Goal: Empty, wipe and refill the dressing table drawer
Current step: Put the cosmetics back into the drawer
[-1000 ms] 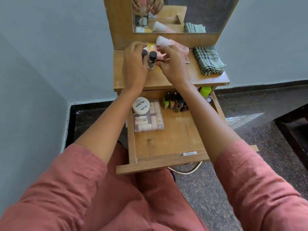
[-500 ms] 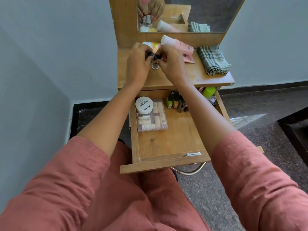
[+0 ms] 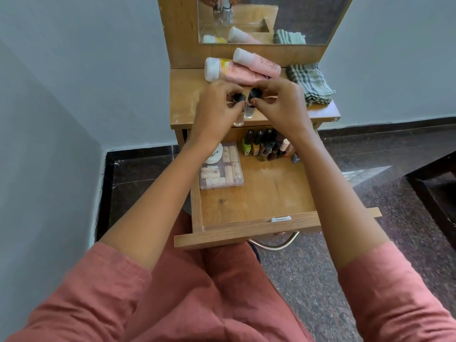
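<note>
Over the front edge of the tabletop (image 3: 187, 99), the left hand (image 3: 217, 112) pinches one clear bottle (image 3: 238, 120) by its black cap, and the right hand (image 3: 281, 104) pinches a second clear bottle (image 3: 249, 111) just beside it. Below, the drawer (image 3: 266, 193) stands pulled out, holding nail polish bottles (image 3: 259, 144) along its back edge and a clear box (image 3: 222, 174) in its back-left corner.

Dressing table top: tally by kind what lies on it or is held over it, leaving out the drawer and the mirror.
pink tubes, white-capped: 2
checked cloth: 1
clear bottles, black-capped, one in the grip of the left hand, one in that of the right hand: 2
Total: 5
</note>
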Available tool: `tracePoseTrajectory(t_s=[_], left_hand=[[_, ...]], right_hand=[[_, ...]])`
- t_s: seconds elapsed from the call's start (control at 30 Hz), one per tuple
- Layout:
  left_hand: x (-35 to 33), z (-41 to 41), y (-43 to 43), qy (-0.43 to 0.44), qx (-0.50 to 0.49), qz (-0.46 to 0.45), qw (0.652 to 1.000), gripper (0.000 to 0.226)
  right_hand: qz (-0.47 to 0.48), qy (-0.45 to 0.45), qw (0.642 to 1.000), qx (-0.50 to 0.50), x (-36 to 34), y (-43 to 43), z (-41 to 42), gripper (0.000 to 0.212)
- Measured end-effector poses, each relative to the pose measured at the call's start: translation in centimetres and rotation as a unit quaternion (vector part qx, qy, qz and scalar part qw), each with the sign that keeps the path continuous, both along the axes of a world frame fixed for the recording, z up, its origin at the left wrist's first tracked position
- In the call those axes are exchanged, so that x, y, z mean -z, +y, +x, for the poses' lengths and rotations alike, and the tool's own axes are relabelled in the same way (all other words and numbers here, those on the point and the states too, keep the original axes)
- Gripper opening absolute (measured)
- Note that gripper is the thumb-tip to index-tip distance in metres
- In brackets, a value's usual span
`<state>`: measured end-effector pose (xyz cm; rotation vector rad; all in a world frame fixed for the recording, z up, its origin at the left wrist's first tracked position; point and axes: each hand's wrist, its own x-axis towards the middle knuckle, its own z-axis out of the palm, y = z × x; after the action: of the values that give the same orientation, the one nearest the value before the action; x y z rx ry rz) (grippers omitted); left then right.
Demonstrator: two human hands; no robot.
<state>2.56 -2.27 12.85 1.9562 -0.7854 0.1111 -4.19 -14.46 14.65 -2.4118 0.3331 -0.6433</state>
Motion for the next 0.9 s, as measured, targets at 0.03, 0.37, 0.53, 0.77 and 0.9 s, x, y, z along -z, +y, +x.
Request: tracePoseTrajectory(t_s=[0.03,0.37,0.53,0.77,0.9], left_hand=[[0.3,-0.5,0.0,0.003,0.009,0.005,1.0,0.022],[5.8,-3.1,-1.3,0.051,0.049,0.097,0.993,0.034],[7.8,-3.2,-2.2,0.081,0.048,0.107,0.99,0.038],[9.5,-3.1,-3.0,0.102,0.038,0.084,0.99,0.039],[10.1,-3.1,-3.1,0.113,0.039,0.095,0.988,0.039]], right_hand=[[0.001,0.01,1.0,-0.001,0.2,-0.1,-0.5,0.032],[0.002,0.109,0.994,0.011,5.7,-0.6,-3.0,0.032],[0.011,0.144,0.989,0.015,8.0,-0.8,-2.9,0.034],[-0.09,0.181,0.978,0.043,10.2,-1.2,-2.8,0.032],[-0.113,0.178,0.976,0.051,10.7,-1.2,-2.9,0.029]])
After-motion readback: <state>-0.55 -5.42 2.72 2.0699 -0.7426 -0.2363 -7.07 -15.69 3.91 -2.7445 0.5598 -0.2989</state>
